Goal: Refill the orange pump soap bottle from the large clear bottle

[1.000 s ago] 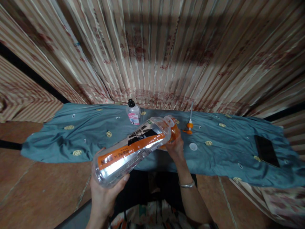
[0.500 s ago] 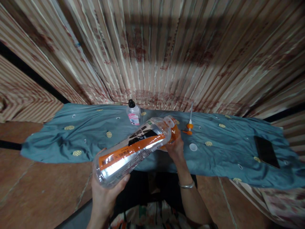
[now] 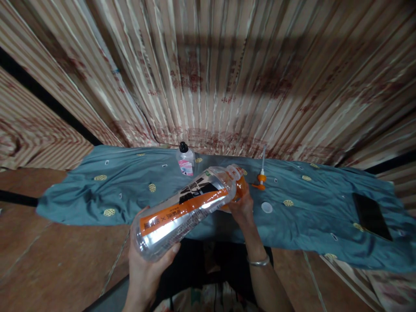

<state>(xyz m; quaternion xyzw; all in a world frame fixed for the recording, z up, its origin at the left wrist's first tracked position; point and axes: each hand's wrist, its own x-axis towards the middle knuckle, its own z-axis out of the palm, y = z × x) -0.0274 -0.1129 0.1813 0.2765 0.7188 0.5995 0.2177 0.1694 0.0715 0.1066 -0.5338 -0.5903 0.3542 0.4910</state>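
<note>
Left hand wraps the base of a large clear bottle with an orange and black label, fingers curled up its underside, thumb on the near side. The bottle lies tilted, base low toward the person, open neck raised and pointing away to the right.

Right hand closes around a small orange container, held right at the big bottle's mouth; the two touch or nearly touch there. A metal bangle sits on the right wrist.

Change over the last second: almost none in the hands. Grip, tilt and the meeting of the two mouths match the earlier views; only the viewpoint has shifted a little, so everything sits slightly lower and to the right in frame. Judgement: a steady hold, with the pour or transfer under way and not finished.

Around them, on the teal cloth covering the counter: a small clear bottle with black cap standing behind, an orange pump head with tube lying right of the hands, a white cap nearer, a dark phone far right.

Hard to make out: whether liquid is flowing, the fill level of either vessel, the orange container's shape behind the fingers. Label text unreadable.
</note>
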